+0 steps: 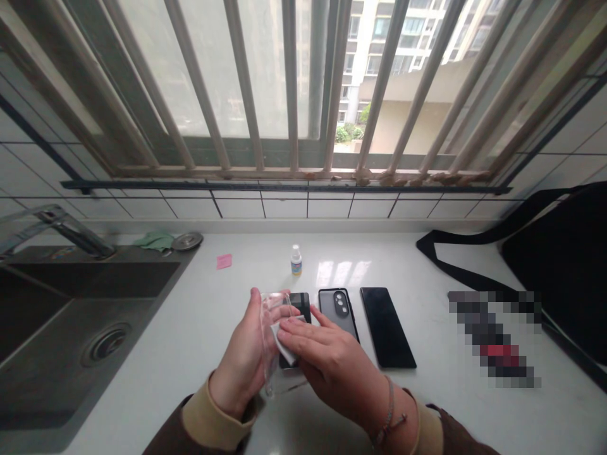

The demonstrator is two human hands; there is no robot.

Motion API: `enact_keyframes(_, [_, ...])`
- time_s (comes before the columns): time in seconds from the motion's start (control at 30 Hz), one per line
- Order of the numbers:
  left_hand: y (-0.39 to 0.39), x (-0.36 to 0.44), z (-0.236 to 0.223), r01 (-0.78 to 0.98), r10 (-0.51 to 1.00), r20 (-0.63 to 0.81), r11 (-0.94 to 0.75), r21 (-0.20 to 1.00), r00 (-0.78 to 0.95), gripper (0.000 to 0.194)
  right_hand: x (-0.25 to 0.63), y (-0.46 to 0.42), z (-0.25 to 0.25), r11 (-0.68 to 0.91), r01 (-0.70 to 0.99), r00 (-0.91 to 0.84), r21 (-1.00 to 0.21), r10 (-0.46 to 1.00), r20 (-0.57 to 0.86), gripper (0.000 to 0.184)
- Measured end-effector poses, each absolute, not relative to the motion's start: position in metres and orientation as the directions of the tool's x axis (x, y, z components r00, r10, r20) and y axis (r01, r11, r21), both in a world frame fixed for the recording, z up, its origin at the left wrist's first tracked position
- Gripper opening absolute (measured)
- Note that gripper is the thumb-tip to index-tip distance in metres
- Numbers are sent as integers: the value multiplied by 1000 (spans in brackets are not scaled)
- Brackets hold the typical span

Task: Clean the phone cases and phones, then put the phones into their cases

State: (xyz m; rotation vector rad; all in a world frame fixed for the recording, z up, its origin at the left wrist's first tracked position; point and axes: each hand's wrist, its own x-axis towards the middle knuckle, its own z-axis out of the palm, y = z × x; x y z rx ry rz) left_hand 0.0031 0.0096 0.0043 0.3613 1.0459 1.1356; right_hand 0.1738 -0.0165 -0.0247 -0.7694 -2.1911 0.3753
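My left hand (241, 363) grips a clear flexible phone case (271, 335) upright above the white counter (190, 335). My right hand (329, 360) presses a white wipe (283, 341) against the case with flat fingers. Under my hands lies a black phone (300, 306), mostly hidden. A grey-backed phone (337, 313) with a dark camera bump sits just beyond my right fingers. To its right, a black phone (386, 327) lies with its dark side up. A small dropper bottle (296, 261) stands behind them.
A steel sink (71, 328) and faucet (66, 227) fill the left, with a green cloth (154, 241) behind. A pink note (224, 261) lies on the counter. At right are a black bag (554, 265) with its strap and a pixelated object (493, 338). Barred windows rise behind.
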Motion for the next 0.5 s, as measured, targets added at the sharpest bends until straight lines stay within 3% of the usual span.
enact_keyframes(0.17, [1, 8, -9, -394, 834, -436, 546, 740, 337, 66, 176, -11, -35, 693, 537, -445, -481, 717, 536, 49])
enact_keyframes(0.23, [-2, 8, -14, -335, 831, -404, 533, 777, 383, 70, 177, -9, -37, 671, 560, -418, -486, 735, 533, 49])
enact_keyframes(0.37, [0, 4, -19, -301, 893, -369, 437, 848, 258, 73, 175, -10, -36, 672, 525, -404, -523, 737, 542, 48])
enact_keyframes(0.5, [9, -2, -12, -345, 961, -275, 255, 903, -11, 77, 172, -16, -29, 734, 354, -485, -579, 674, 558, 47])
